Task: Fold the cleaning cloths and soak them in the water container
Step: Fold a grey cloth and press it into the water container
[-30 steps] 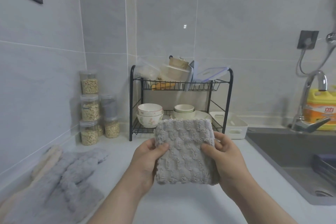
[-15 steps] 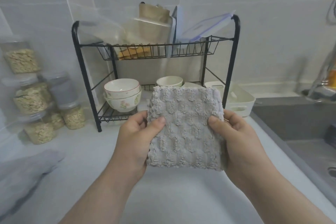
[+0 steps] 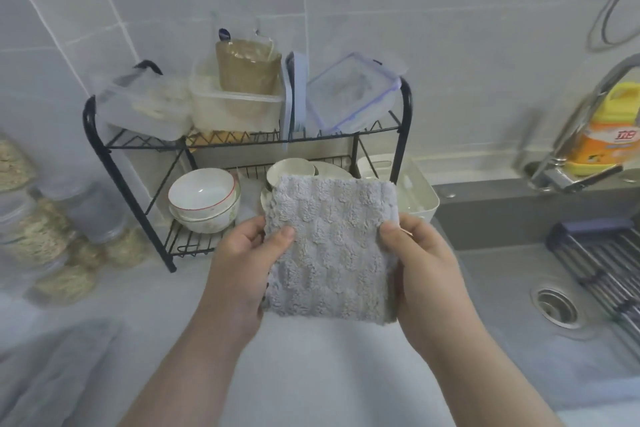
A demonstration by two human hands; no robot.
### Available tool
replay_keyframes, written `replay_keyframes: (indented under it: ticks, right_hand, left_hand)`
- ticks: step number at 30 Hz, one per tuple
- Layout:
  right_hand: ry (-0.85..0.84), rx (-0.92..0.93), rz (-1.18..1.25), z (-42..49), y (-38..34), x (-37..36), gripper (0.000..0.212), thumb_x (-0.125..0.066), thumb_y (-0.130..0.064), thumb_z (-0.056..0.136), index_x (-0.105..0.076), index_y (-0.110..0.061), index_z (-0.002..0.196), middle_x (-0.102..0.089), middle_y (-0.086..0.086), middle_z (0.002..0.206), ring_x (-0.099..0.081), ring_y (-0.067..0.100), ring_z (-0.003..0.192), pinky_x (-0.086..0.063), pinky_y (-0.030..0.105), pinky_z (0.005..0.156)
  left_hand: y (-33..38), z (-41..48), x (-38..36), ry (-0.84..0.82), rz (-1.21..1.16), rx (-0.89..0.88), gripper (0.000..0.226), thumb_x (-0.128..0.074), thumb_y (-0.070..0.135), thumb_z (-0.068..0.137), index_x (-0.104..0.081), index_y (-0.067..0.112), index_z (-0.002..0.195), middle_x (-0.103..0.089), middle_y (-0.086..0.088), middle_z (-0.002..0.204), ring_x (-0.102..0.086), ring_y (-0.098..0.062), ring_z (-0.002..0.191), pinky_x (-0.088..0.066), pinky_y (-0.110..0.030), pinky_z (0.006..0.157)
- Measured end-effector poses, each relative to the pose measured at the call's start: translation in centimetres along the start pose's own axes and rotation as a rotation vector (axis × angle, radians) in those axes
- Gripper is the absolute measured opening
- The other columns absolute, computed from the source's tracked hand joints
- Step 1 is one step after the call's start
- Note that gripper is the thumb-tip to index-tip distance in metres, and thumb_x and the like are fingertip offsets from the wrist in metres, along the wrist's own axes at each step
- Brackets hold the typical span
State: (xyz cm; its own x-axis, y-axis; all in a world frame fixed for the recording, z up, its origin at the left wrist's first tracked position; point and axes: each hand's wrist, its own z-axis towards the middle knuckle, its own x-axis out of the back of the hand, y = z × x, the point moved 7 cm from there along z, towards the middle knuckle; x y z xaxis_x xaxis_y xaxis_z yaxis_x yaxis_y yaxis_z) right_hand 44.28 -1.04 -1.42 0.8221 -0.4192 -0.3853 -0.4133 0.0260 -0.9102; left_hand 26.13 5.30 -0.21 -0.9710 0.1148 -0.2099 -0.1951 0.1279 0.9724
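The folded grey cloth [image 3: 332, 250] stayed pinched by its side edges, my left hand [image 3: 242, 267] and right hand [image 3: 427, 276] each clamped on it, thumbs in front. I had brought it closer to the white tub [image 3: 426, 199] just beyond my right hand; soaking looked next.

The left hand [image 3: 242, 270] and right hand [image 3: 426, 274] have carried the folded grey cloth [image 3: 332, 253] closer to the white container [image 3: 419, 198], its upper right corner now overlapping the container's left side.

Soft, even, shadowless light; wide-angle bending at the edges, left side motion-blurred.
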Motion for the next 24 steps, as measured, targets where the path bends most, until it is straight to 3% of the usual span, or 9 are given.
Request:
replay_keyframes:
  ticks: [3, 7, 9, 12, 17, 21, 24]
  right_hand:
    - [0.047, 0.010, -0.054, -1.1, -3.8, -0.2, 0.020, -0.066, -0.022, 0.081, -0.064, -0.015, 0.099, -0.064, 0.014, 0.086, -0.064, 0.029, 0.082, -0.049, 0.059, 0.086]
    - [0.130, 0.093, -0.149, -2.5, -9.2, -0.2, 0.008, -0.062, -0.011, 0.089, -0.063, -0.015, 0.097, -0.067, 0.001, 0.069, -0.064, 0.019, 0.070, -0.051, 0.039, 0.069]
    - [0.154, 0.123, -0.199, -3.2, -11.6, -0.4, 0.007, -0.062, -0.010, 0.089, -0.063, -0.015, 0.094, -0.070, 0.000, 0.069, -0.065, 0.017, 0.066, -0.051, 0.033, 0.063]
    - [0.200, 0.149, -0.248, -4.8, -14.1, -0.9, 0.006, -0.063, -0.012, 0.089, -0.064, -0.015, 0.094, -0.072, 0.007, 0.078, -0.066, 0.021, 0.070, -0.051, 0.035, 0.064]
    - [0.326, 0.211, -0.293, -6.8, -17.2, 0.1, 0.008, -0.064, -0.014, 0.087, -0.065, -0.016, 0.095, -0.072, 0.014, 0.092, -0.068, 0.034, 0.088, -0.054, 0.048, 0.080]
    - [0.427, 0.302, -0.294, -9.1, -20.3, 2.5, 0.011, -0.061, -0.010, 0.089, -0.063, -0.012, 0.100, -0.072, 0.014, 0.093, -0.068, 0.022, 0.079, -0.053, 0.035, 0.067]
    - [0.528, 0.354, -0.305, -11.4, -22.4, 5.7, 0.012, -0.061, -0.013, 0.089, -0.063, -0.016, 0.100, -0.073, 0.007, 0.091, -0.067, 0.018, 0.077, -0.050, 0.030, 0.060]
  left_hand:
    - [2.9, -0.6, -1.5, -0.006, 0.016, 0.014, 0.019, -0.058, 0.000, 0.087, -0.070, 0.013, 0.095, -0.075, -0.010, 0.094, -0.071, -0.028, 0.090, -0.054, -0.044, 0.082]
    - [6.1, -1.8, -3.1, -0.022, -0.009, 0.005, 0.019, -0.059, -0.003, 0.085, -0.066, 0.011, 0.095, -0.075, -0.008, 0.092, -0.071, -0.024, 0.084, -0.054, -0.042, 0.077]
    - [7.6, -2.2, -3.9, -0.045, -0.034, 0.010, 0.017, -0.059, -0.003, 0.086, -0.064, 0.009, 0.098, -0.074, -0.009, 0.092, -0.070, -0.026, 0.085, -0.055, -0.041, 0.074]
    - [9.7, -2.7, -5.2, -0.078, -0.071, 0.011, 0.016, -0.059, -0.003, 0.086, -0.064, 0.008, 0.097, -0.074, -0.009, 0.091, -0.069, -0.029, 0.087, -0.055, -0.044, 0.077]
    - [12.7, -2.3, -8.2, -0.199, -0.018, -0.068, 0.018, -0.062, -0.001, 0.085, -0.067, 0.016, 0.089, -0.075, -0.004, 0.090, -0.068, -0.025, 0.092, -0.050, -0.051, 0.093]
    - [13.6, -2.6, -12.6, -0.313, -0.033, -0.084, 0.017, -0.065, 0.000, 0.083, -0.066, 0.016, 0.089, -0.074, -0.006, 0.092, -0.067, -0.031, 0.097, -0.049, -0.054, 0.093]
    - [13.6, -4.1, -17.4, -0.437, -0.046, -0.086, 0.015, -0.064, 0.001, 0.084, -0.065, 0.012, 0.094, -0.075, -0.005, 0.091, -0.070, -0.026, 0.092, -0.056, -0.040, 0.083]
